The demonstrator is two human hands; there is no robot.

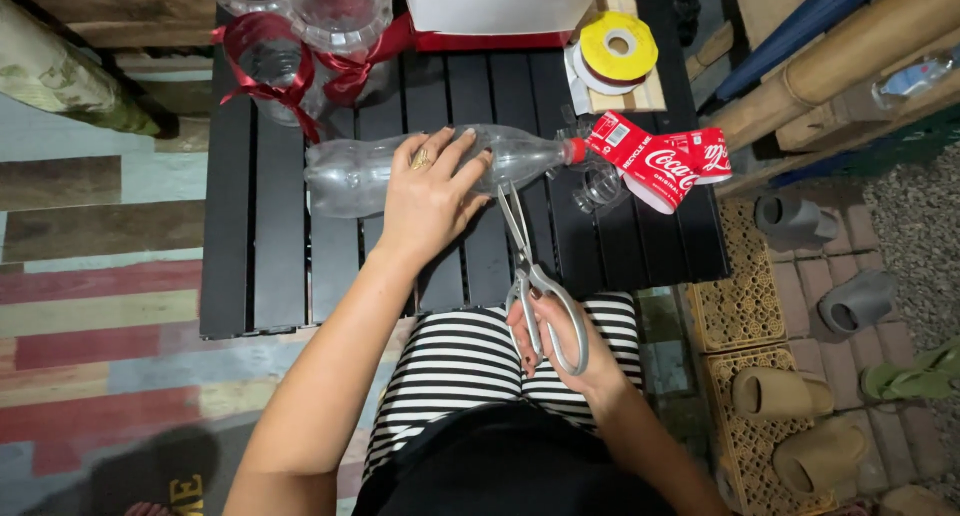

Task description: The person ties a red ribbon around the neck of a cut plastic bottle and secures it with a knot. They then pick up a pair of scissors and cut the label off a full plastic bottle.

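The left hand (432, 191) lies palm-down on a clear plastic bottle (400, 171) that rests on its side across the black slatted counter (250, 266); its grip presses flat, fingers spread over the bottle's middle, a gold ring showing on one finger. The bottle's red cap (574, 151) points away to the right of that grip, just beside a peeled red label (662, 164). The right hand (560, 341) sits nearer the body, its grip closed through the handles of grey scissors (535, 276), whose blades are nearly together, their tips just short of the left hand's fingertips. Beyond the left grip stand clear containers tied with red ribbon (290, 71).
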